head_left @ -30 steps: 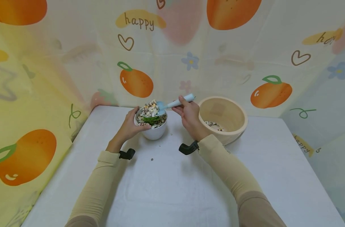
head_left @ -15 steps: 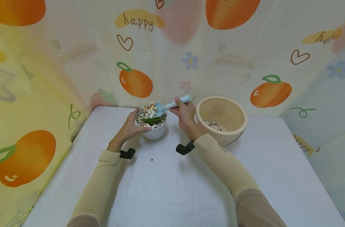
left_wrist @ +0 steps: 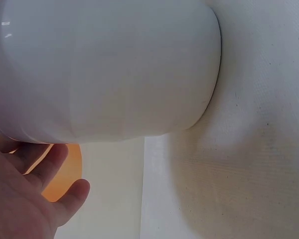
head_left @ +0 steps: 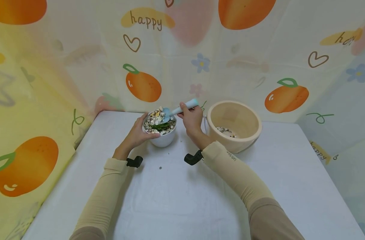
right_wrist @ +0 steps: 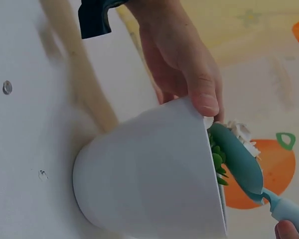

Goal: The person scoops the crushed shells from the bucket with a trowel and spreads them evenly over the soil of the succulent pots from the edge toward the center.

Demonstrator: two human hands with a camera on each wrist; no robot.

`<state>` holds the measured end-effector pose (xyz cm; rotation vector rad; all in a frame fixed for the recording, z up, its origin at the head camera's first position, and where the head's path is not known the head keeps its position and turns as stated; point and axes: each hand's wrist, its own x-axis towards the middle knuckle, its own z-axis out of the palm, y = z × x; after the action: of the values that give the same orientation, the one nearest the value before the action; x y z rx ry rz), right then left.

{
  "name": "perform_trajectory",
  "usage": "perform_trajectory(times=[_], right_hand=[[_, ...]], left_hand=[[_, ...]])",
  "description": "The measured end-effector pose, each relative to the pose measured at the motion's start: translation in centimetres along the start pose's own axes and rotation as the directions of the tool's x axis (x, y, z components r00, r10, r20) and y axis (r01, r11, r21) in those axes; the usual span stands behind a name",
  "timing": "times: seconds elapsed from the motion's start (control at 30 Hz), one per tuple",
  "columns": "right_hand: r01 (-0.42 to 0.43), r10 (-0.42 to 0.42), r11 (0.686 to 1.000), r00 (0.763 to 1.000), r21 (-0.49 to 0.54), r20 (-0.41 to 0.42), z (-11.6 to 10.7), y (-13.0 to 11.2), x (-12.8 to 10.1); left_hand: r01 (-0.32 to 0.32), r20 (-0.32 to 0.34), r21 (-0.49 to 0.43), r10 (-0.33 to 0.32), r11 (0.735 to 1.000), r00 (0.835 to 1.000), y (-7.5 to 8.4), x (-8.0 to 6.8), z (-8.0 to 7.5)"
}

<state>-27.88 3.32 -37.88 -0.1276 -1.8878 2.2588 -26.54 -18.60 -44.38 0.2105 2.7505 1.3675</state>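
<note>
Centre of the head view: your left hand (head_left: 139,132) cups the white pot (head_left: 161,139) while your right hand (head_left: 191,118) pinches the scoop (head_left: 178,110) over its gravel; keep the blade low, tipping slowly, clear of the plant (head_left: 160,126)

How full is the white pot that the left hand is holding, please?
Full to the brim: in the head view the white pot is heaped with pebbles above its rim, round a green plant. The left hand steadies it.
</note>
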Motion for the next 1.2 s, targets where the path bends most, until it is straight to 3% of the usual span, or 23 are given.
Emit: perform_trajectory(times=[0.33,0.6,0.97,1.2], right_hand=[[0.015,-0.015,1.000,1.000,-0.013,0.001,-0.3,0.4,-0.2],[0.090,-0.088,0.994,0.996,-0.062,0.027,0.0,0.5,-0.1],[0.102,-0.100,0.991,0.995,-0.090,0.029,0.4,0.9,-0.1],[0.138,-0.134,0.982,0.990,-0.128,0.040,0.5,1.0,0.1]], left_hand=[[0.006,-0.023,-0.002,-0.006,1.000,1.000,-0.1,-0.2,0.3],[0.000,-0.071,0.038,0.003,0.999,0.997,0.3,-0.8,0.5],[-0.009,0.038,0.043,0.008,0.999,0.999,-0.1,0.0,-0.6],[-0.001,0.020,0.032,0.001,0.999,1.000,-0.2,0.1,-0.2]])
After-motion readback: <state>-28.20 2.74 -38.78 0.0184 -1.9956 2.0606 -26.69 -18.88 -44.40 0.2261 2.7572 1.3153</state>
